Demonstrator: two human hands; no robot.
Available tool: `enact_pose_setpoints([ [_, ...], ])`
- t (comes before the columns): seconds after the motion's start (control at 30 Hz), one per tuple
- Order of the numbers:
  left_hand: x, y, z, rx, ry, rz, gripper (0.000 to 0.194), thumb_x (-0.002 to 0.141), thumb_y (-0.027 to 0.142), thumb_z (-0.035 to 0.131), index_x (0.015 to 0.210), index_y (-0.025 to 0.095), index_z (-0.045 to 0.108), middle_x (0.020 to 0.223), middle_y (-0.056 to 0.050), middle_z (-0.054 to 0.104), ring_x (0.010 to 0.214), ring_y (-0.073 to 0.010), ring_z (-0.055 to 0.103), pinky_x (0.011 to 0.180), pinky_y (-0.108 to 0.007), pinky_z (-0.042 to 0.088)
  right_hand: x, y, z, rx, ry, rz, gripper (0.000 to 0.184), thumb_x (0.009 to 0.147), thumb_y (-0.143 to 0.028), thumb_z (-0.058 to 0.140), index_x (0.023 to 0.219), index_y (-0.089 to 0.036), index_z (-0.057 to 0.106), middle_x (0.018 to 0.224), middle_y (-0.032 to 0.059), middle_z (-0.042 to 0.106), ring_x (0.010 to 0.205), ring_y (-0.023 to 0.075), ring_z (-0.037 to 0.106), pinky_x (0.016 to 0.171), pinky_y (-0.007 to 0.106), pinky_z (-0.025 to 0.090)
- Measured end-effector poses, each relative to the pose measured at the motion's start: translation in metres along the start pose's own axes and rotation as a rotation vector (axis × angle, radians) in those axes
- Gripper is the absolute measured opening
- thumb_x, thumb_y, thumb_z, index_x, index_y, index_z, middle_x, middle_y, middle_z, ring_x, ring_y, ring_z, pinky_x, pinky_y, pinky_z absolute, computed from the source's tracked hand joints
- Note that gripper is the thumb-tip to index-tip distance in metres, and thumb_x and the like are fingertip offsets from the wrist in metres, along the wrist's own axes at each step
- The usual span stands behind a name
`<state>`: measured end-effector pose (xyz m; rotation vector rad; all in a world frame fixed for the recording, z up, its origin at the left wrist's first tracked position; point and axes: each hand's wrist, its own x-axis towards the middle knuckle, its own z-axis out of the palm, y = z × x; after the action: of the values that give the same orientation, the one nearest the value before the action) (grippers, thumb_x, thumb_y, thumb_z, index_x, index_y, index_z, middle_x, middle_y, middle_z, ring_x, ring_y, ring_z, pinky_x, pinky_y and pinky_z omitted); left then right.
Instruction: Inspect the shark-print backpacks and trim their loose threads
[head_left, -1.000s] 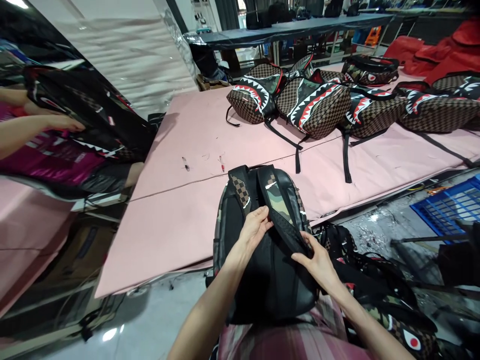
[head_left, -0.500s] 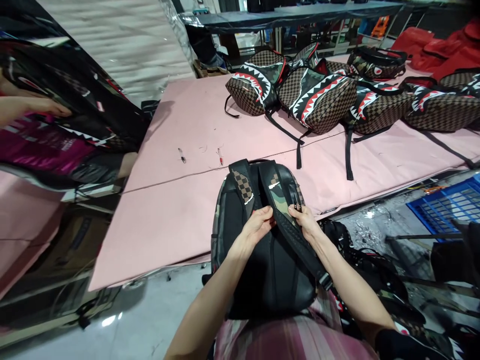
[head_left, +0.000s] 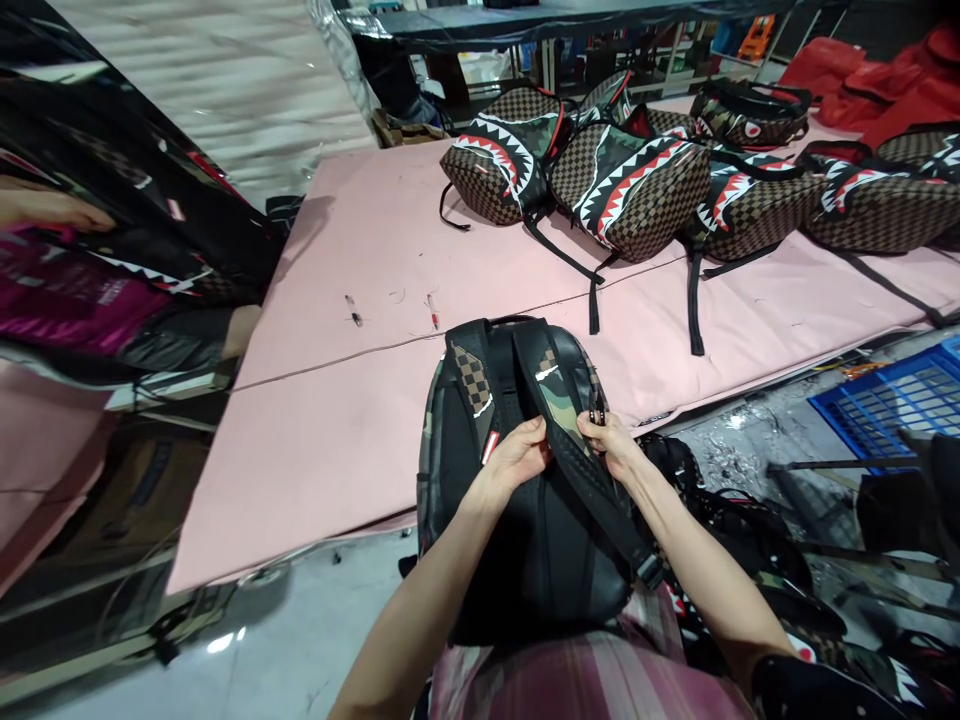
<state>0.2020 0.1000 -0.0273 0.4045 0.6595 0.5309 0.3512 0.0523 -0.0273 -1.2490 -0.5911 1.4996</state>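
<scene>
A black backpack (head_left: 517, 570) rests upright against my lap and the table edge, its shoulder straps towards me. The right-hand shoulder strap (head_left: 559, 400) has a camouflage and checked patch. My left hand (head_left: 521, 452) pinches this strap's inner edge, thumb on top. At its outer edge, my right hand (head_left: 611, 440) is closed on it. A small dark metal tool (head_left: 596, 413) shows at the right fingers; its kind is hard to make out. The other strap (head_left: 474, 380) carries a checked patch, with a red and white label (head_left: 490, 447) below.
Several shark-mouth backpacks (head_left: 630, 190) lie along the back of the pink table (head_left: 300, 450). Two small pen-like tools (head_left: 433, 311) lie nearer. A co-worker's hand (head_left: 56, 208) is on a dark bag at left. Right stands a blue crate (head_left: 892, 405); bags (head_left: 750, 560) lie low beside me.
The view has shifted slightly. The red and white label has come into sight beside my left wrist. Both hands keep hold of the same strap, and the tool's blades no longer stick up visibly.
</scene>
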Motion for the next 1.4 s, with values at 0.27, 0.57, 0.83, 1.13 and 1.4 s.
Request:
enact_pose_setpoints([
  [0.27,0.005,-0.008,-0.002,-0.031,0.035,-0.015,0.012,0.066,0.012,0.068,0.076,0.015,0.062,0.073,-0.004,0.068,0.08,-0.0202,0.065,0.082,-0.036,0.049,-0.002,-0.003,-0.002,0.041,0.0,0.037,0.035,0.052,-0.039,0.073,0.058,-0.017,0.047,0.044,-0.0113,0.028,0.037,0.0015,0.016,0.038,0.021,0.009],
  [0.57,0.005,-0.008,-0.002,-0.046,0.05,-0.009,0.016,0.065,0.011,0.069,0.079,0.014,0.062,0.068,-0.002,0.066,0.072,-0.0176,0.065,0.08,-0.034,0.049,0.001,0.0,-0.003,0.033,-0.01,0.029,0.035,0.052,-0.04,0.074,0.059,-0.017,0.048,0.046,-0.0105,0.03,0.037,0.0017,0.017,0.037,0.02,0.01],
  [0.83,-0.009,-0.008,-0.001,0.063,0.132,0.183,0.018,0.068,0.025,0.071,0.079,0.013,0.063,0.079,-0.005,0.066,0.073,-0.0145,0.061,0.073,-0.028,0.048,-0.012,-0.002,0.003,-0.683,0.268,-0.329,0.033,0.074,-0.045,0.057,0.092,-0.018,0.062,0.078,0.0032,0.062,0.068,0.0165,0.056,0.058,0.027,0.04],
  [1.13,-0.011,-0.009,0.001,0.107,0.188,0.232,0.019,0.062,0.025,0.074,0.07,0.013,0.061,0.069,-0.002,0.062,0.064,-0.0106,0.057,0.067,-0.024,0.047,-0.04,-0.016,0.028,-1.47,0.369,-0.715,0.024,0.091,-0.03,0.04,0.102,-0.018,0.058,0.091,0.0079,0.062,0.083,0.0194,0.056,0.07,0.029,0.038],
  [1.4,-0.014,-0.011,0.004,0.099,0.231,0.255,0.021,0.06,0.024,0.075,0.071,0.013,0.062,0.069,-0.003,0.064,0.064,-0.0114,0.058,0.068,-0.026,0.047,-0.042,-0.014,0.035,-1.581,0.406,-0.734,0.024,0.092,-0.027,0.039,0.094,-0.016,0.06,0.083,0.0083,0.061,0.079,0.0184,0.056,0.064,0.029,0.035],
])
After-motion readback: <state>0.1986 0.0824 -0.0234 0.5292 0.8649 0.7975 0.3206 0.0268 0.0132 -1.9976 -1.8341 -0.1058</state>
